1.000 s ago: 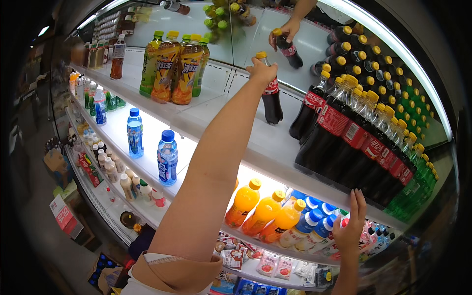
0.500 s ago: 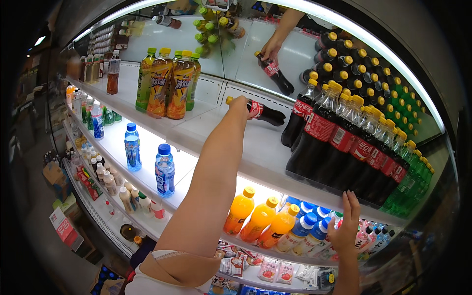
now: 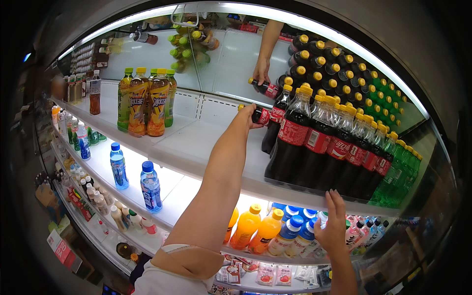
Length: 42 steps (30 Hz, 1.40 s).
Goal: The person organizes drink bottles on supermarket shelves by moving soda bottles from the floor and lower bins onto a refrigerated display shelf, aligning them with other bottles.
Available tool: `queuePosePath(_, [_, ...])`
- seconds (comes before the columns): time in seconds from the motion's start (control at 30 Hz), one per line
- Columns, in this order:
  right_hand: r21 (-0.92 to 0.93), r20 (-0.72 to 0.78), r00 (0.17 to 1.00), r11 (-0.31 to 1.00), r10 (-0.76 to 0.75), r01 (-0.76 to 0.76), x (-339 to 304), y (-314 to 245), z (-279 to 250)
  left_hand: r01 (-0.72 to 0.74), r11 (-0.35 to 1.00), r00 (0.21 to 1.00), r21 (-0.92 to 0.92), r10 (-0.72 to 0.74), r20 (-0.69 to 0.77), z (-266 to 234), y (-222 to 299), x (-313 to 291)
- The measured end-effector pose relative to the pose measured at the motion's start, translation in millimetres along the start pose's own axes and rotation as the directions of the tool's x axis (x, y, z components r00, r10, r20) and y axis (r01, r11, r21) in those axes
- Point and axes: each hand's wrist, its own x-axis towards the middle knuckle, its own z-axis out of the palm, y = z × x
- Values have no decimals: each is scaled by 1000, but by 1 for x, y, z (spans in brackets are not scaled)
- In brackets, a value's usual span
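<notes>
Left hand (image 3: 247,118) closed around small dark cola bottle (image 3: 260,115), tilted almost flat at the far end of the white top shelf (image 3: 196,142), just left of the row of tall cola bottles (image 3: 319,147). Right hand (image 3: 334,228) open, fingers spread against the near shelf edge, just above orange juice bottles (image 3: 255,228) below. Far left: yellow drink bottles (image 3: 147,101).

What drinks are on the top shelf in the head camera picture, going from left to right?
Brown tea bottle → orange and green juice bottles → left hand gripping a tilted cola bottle → dark cola bottles → green soda bottles.
</notes>
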Motion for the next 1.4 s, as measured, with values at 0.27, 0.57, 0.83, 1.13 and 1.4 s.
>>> queuePosePath(0.27, [-21, 19, 1000, 1000, 10, -9, -2, 4, -3, 44, 992, 998, 115, -47, 29, 12, -32, 53])
queuePosePath(0.57, [-26, 17, 1000, 1000, 1, -1, -1, 2, -1, 11, 951, 968, 310, 67, -242, -24, -34, 79])
queuePosePath(0.83, [-16, 3, 1000, 1000, 3, -3, -2, 2, 1, 82, 857, 957, 508, 76, -281, -41, -41, 89])
queuePosePath(1.13, [-10, -2, 1000, 1000, -1, 1, 0, 1, 4, 40, 737, 935, 675, 210, -286, -47, -29, 87])
queuePosePath(1.4, [-30, -32, 999, 1000, 4, -5, -1, -1, 7, 38, 348, 974, 937, 196, -112, -49, -27, 92])
